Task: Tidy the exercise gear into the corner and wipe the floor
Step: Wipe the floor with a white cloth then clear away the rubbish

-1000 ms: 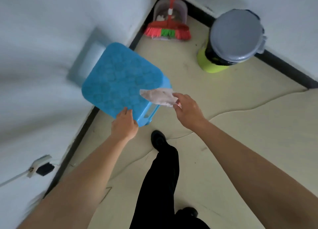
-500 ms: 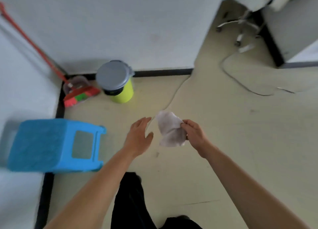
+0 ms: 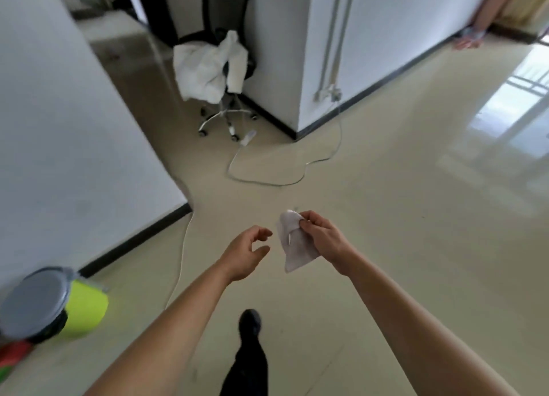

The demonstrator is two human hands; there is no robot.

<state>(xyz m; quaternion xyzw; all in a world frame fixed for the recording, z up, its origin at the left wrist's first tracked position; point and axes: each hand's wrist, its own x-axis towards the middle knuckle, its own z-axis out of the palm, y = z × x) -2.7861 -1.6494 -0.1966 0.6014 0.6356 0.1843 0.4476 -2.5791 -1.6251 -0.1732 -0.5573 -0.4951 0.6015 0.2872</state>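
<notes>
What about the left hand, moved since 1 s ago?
Yes. The left hand let go of the stool and left the wall: it was left of the bin in view, now well right of it, empty, beside the cloth.

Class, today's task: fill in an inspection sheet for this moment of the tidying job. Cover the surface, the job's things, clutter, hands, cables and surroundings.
Surface: pale glossy floor, window light reflected at the right.
Job's things: white cloth held off the floor; exercise gear: nothing seen.
Clutter: green bin with a grey lid by the wall, lower left; red item beside it, blurred.
Hands: right hand pinches the cloth; left hand loosely curled, holds nothing.
Cables: white cable loops across the floor near the chair; second cable lies beside the left wall.
Surroundings: office chair draped with a white garment; white walls, dark skirting.
</notes>
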